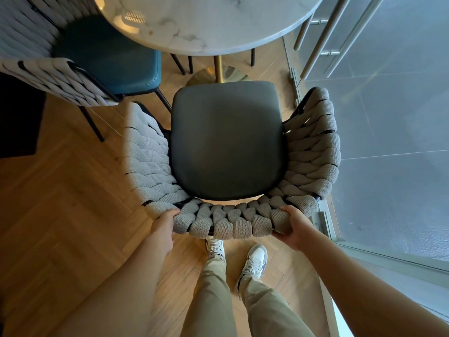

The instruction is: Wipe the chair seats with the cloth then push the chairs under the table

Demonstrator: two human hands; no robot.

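The chair [227, 142] sits just short of the bench [206, 23], dark seat bare, front edge near the gold pedestal. Left hand [164, 228] and right hand [292, 227] both clamp the woven backrest top. Padded weave gives slightly; the frame under it looks stiff, probably moderately heavy. A blue chair [109, 59] stands partly tucked alongside.

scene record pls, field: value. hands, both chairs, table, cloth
left hand: gripping the woven backrest, left end
right hand: gripping the backrest, right end
grey-seat chair: seat not yet under the table
teal-seat chair: to the left, seat partly under the table edge
table: round, marble-look top
cloth: not in view
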